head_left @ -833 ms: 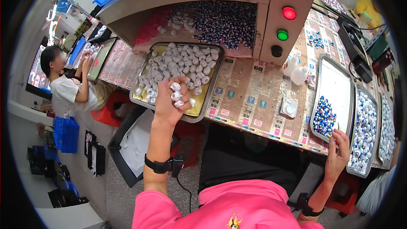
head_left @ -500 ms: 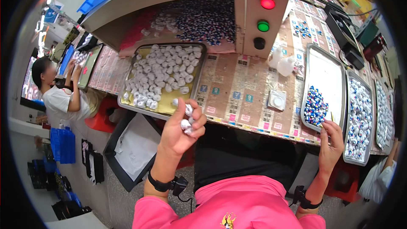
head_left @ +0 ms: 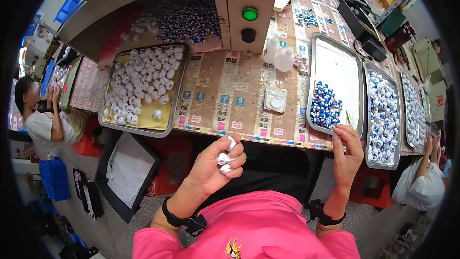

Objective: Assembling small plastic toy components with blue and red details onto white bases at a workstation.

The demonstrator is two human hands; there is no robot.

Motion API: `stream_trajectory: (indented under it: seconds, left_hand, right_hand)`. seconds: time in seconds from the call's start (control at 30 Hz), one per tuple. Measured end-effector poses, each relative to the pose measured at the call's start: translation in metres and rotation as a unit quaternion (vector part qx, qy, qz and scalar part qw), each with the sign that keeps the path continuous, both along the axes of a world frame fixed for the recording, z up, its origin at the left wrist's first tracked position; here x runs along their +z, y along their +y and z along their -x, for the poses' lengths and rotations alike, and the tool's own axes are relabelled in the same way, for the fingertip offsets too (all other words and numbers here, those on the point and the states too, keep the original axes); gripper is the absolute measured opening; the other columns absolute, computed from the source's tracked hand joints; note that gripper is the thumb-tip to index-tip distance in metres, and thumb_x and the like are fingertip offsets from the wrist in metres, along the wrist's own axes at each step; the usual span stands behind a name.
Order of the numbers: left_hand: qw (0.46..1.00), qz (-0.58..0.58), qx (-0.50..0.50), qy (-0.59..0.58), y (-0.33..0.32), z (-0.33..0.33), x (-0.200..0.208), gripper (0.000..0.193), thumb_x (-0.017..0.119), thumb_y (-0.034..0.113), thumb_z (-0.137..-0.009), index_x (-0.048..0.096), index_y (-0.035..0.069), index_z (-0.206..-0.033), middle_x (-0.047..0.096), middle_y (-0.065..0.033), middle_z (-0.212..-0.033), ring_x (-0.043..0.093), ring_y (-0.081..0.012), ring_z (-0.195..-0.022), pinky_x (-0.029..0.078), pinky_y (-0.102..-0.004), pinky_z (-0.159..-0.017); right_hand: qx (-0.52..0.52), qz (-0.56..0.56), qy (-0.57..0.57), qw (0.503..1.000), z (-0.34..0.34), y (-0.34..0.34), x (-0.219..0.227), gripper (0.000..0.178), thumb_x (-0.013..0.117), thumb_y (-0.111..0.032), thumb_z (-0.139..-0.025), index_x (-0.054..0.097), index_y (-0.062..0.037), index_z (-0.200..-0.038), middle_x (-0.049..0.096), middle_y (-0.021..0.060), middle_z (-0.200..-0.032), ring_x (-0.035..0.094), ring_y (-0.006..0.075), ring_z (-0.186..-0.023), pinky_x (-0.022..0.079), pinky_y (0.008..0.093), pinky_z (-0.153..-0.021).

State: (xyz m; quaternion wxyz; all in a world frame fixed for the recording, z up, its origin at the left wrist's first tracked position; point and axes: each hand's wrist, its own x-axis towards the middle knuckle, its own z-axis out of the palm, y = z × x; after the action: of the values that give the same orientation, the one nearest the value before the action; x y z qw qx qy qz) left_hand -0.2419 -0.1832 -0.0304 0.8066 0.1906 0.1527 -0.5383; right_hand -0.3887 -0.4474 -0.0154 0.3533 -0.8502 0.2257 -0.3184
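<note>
My left hand (head_left: 215, 163) is closed around several small white rounded pieces (head_left: 224, 158), held in front of the table edge. To its left, a metal tray (head_left: 178, 84) lined with yellow paper holds many such white pieces (head_left: 143, 76). My right hand (head_left: 349, 156) is at the front edge of a white-lined tray (head_left: 338, 60), thumb and fingertips pinched together. What they hold, if anything, is too small to make out. Just beyond those fingertips, small blue, white and red pieces (head_left: 327, 105) lie heaped in the tray, with a thin yellowish strip (head_left: 349, 119) beside them.
A machine housing (head_left: 244, 14) with red and green lights stands behind, small pieces inside its opening. Plastic bottles (head_left: 283, 59) and a small white round item (head_left: 275, 101) sit mid-table. More filled trays (head_left: 383, 115) line the right. A black bin (head_left: 127, 172) is below left. Co-workers sit nearby.
My left hand has drawn back from the left tray toward my body, still holding white pieces. My right hand stays at the right tray's front edge. The whole view has shifted right.
</note>
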Motion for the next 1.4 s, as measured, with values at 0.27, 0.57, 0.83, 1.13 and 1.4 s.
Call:
stream_trajectory:
  seconds: [0.27, 0.57, 0.83, 1.13, 1.4]
  left_hand:
    - [0.997, 0.076, -0.011, -0.002, -0.002, 0.016, -0.010, 0.025, 0.037, 0.024, -0.101, 0.052, 0.005, -0.096, 0.044, -0.0033, -0.069, 0.042, -0.0155, -0.061, 0.036, -0.0249, -0.044]
    - [0.990, 0.016, -0.061, 0.129, -0.006, 0.035, -0.019, 0.031, 0.047, 0.023, -0.098, 0.053, 0.005, -0.121, 0.061, -0.0093, -0.099, 0.051, -0.0178, -0.079, 0.041, -0.0266, -0.056]
    - [0.994, 0.027, -0.071, 0.075, -0.012, 0.044, -0.015, 0.034, 0.054, 0.026, -0.096, 0.052, 0.006, -0.123, 0.055, -0.0060, -0.099, 0.048, -0.0147, -0.076, 0.038, -0.0234, -0.054]
    - [0.998, 0.039, -0.053, 0.005, -0.016, 0.032, -0.017, 0.036, 0.052, 0.032, -0.097, 0.051, 0.009, -0.124, 0.056, -0.0037, -0.086, 0.046, -0.0135, -0.071, 0.035, -0.0218, -0.050]
    - [0.998, 0.028, -0.040, -0.049, -0.019, 0.026, -0.016, 0.035, 0.055, 0.026, -0.096, 0.048, 0.010, -0.127, 0.059, -0.0053, -0.096, 0.049, -0.0123, -0.071, 0.036, -0.0208, -0.050]
  right_hand:
    - [-0.042, 0.020, 0.010, 0.999, -0.006, -0.025, 0.004, 0.017, 0.065, 0.004, -0.078, 0.068, -0.0003, -0.094, 0.066, 0.0110, -0.100, 0.062, 0.0233, -0.095, 0.047, 0.0317, -0.084]
    - [0.030, 0.079, 0.121, 0.989, -0.028, -0.041, 0.012, 0.016, 0.067, -0.002, -0.076, 0.067, -0.0045, -0.092, 0.065, 0.0103, -0.094, 0.058, 0.0293, -0.091, 0.045, 0.0364, -0.082]
    - [0.065, -0.073, 0.146, 0.984, -0.046, -0.051, -0.003, 0.024, 0.065, 0.000, -0.079, 0.064, -0.0006, -0.103, 0.062, 0.0036, -0.090, 0.056, 0.0106, -0.078, 0.045, 0.0233, -0.070]
    - [0.149, -0.433, 0.004, 0.889, -0.028, -0.030, 0.003, 0.020, 0.065, -0.005, -0.087, 0.060, -0.0001, -0.105, 0.058, 0.0048, -0.102, 0.058, 0.0098, -0.086, 0.052, 0.0234, -0.072]
    - [0.214, -0.527, -0.002, 0.822, -0.041, 0.007, 0.005, 0.016, 0.067, -0.001, -0.085, 0.062, 0.0007, -0.100, 0.061, 0.0087, -0.106, 0.063, 0.0133, -0.090, 0.055, 0.0267, -0.078]
